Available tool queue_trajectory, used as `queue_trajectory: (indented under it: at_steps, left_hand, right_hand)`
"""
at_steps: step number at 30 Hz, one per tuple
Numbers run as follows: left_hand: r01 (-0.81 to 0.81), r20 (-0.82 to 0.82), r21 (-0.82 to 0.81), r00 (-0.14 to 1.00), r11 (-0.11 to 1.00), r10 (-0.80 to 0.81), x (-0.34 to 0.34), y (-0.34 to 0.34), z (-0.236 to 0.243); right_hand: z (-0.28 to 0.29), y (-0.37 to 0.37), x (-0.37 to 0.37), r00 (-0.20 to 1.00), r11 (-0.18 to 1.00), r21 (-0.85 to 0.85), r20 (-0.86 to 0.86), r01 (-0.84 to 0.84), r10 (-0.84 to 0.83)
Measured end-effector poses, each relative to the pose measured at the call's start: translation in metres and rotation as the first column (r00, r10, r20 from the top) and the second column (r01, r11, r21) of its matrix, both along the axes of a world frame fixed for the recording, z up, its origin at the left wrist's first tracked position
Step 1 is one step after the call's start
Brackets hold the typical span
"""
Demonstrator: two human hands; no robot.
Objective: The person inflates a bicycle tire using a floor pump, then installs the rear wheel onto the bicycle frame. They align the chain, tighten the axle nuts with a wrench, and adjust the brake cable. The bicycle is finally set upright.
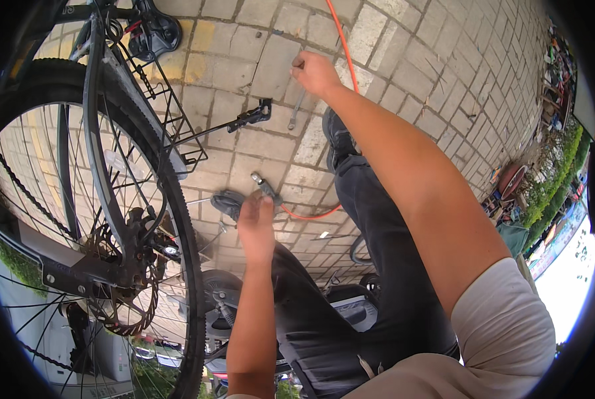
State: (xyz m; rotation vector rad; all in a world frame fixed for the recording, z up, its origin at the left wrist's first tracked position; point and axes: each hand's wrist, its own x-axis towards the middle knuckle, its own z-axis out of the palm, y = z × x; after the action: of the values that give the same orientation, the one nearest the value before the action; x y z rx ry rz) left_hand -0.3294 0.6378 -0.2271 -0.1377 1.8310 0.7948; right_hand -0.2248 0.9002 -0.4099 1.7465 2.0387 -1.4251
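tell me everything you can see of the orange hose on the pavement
The thin orange hose looks like flexible rubber or plastic. It enters at the top edge, runs down over the grey paving bricks, passes just beside the right hand and disappears behind the forearm. It shows again lower down as a curved loop by the dark trouser leg, ending near a small metal fitting just above the left hand. Whether either hand touches it cannot be told.

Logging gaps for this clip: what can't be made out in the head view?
- Right hand: closed fist; what it grips is hidden by the fingers.
- Left hand: covers the dark object under it beside the orange hose; contact unclear.
- Bicycle wheel: cut off by the picture's left and lower rim.
- Far right clutter: too small, warped.
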Motion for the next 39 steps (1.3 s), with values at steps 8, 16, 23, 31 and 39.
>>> queue_trajectory:
  at_steps: [8, 16, 23, 31, 39]
  left_hand:
    - [-0.470, -0.098, -0.026, 0.880, 0.882, 0.465, -0.072, 0.059, -0.185]
    - [-0.380, 0.078, 0.083, 0.924, 0.921, 0.375, -0.095, 0.055, -0.202]
    - [-0.010, -0.256, 0.188, 0.965, 0.982, 0.059, -0.061, 0.045, -0.160]
    - [0.585, -0.764, 0.122, 0.571, 0.802, -0.301, -0.010, 0.037, 0.065]
    - [0.169, -0.646, 0.382, 0.752, 0.909, 0.131, -0.020, 0.007, 0.248]
  right_hand:
    - [-0.088, 0.038, -0.056, 0.996, 0.973, 0.217, 0.027, -0.083, 0.079]
    - [-0.130, 0.067, -0.079, 0.976, 0.994, 0.025, 0.192, -0.110, 0.103]
    - [-0.056, -0.027, 0.004, 0.986, 0.987, -0.007, -0.038, 0.160, -0.160]
    - [0.123, -0.123, 0.073, 0.980, 0.844, -0.526, -0.090, 0.104, -0.177]
    - [0.337, -0.152, -0.054, 0.662, 0.500, -0.865, -0.406, -0.054, -0.630]
